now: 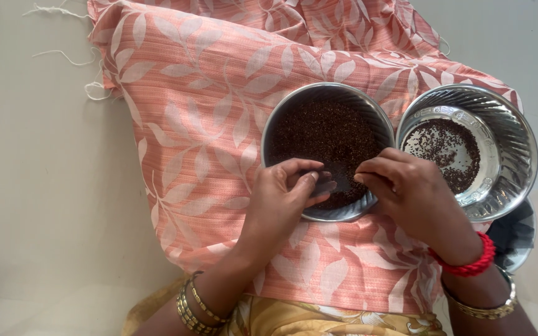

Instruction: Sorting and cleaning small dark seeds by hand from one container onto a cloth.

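My left hand (281, 193) and right hand (406, 186) meet at the near rim of the round steel bowl (294, 109) of dark seeds (325, 134), fingertips bunched, pinching seeds. Round, it has no long axis; its mouth faces up. It rests on leaf-patterned peach cloth (200, 124). Just right, touching, a fluted steel bowl (512, 137) holds fewer seeds.

Salmon white-leafed cloth (207, 124), dark-brown seeds (325, 134)

Bare forearms; left hand (284, 193) wrist has gold bangles (193, 306); right hand (409, 193) wrist has red thread band (471, 264), gold bangle (487, 308).
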